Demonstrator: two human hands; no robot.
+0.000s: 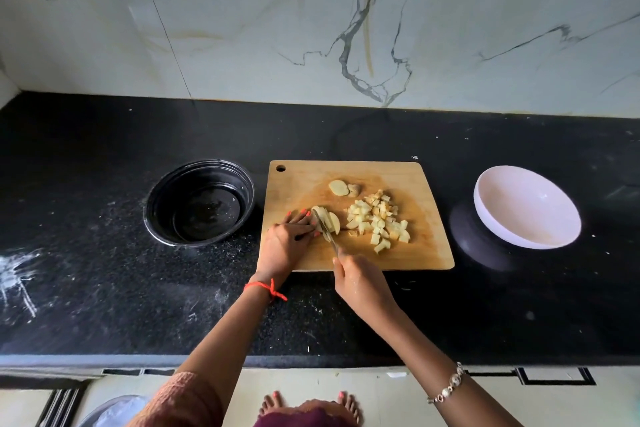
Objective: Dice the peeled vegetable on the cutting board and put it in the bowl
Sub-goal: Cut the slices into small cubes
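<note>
Here the black worktop (104,270) carries everything in a row, likely so the work can pass sideways: a black bowl (200,202) at nine o'clock of the cutting board (415,253), a white bowl (526,206) at three o'clock, tilted on a dark stand. Neither bowl holds any dice yet. On the board, the finished dice (379,218) sit heaped toward three o'clock, probably pushed clear of the blade, and two uncut pieces (343,188) wait at twelve o'clock. The left hand (289,236) pins the sliced potato piece (329,220), its fingers (303,218) pressed together and touching the piece's nine o'clock side. The right hand (363,284) is wrapped around the knife (325,230) handle, blade lying across the piece just beside those fingertips.
</note>
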